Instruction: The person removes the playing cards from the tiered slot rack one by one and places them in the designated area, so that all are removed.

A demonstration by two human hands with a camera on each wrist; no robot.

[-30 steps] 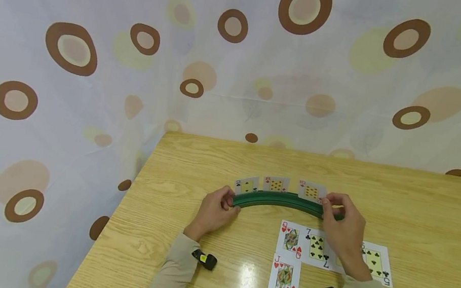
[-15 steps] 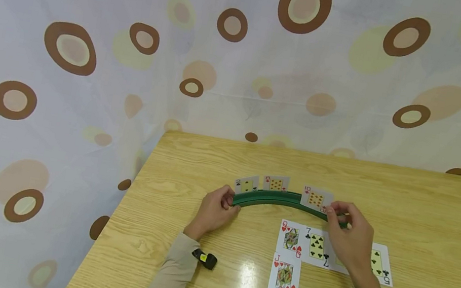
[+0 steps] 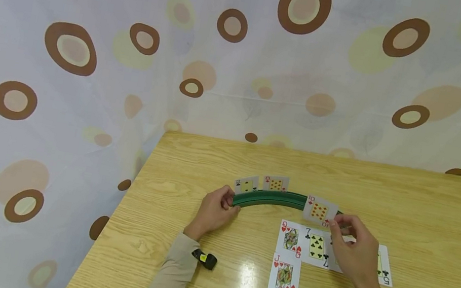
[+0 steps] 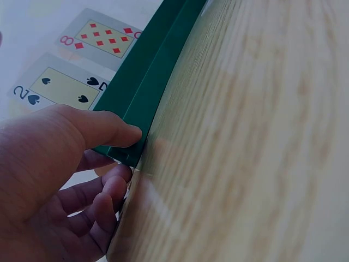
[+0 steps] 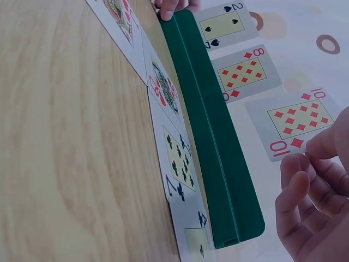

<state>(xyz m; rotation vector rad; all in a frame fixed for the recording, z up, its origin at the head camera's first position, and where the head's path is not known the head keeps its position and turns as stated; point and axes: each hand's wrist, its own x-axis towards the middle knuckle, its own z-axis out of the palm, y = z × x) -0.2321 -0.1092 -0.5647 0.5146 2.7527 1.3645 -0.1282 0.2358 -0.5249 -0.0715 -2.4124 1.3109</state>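
Note:
A curved green card holder stands on the wooden table; a 2 of spades and an 8 of diamonds stand in it. My left hand grips the holder's left end, thumb on top. My right hand pinches a 10 of diamonds by its lower corner, lifted in front of the holder's right end. In the right wrist view the fingers pinch the 10 of diamonds beside the holder.
Face up on the table in front of the holder lie a queen of hearts, a 7 of clubs, a jack of hearts and a clubs card partly under my right hand. A spotted cloth hangs behind and to the left.
My right hand has drawn the 10 of diamonds out of the holder's right part and moved it right and toward me. The left hand has stayed on the holder's end.

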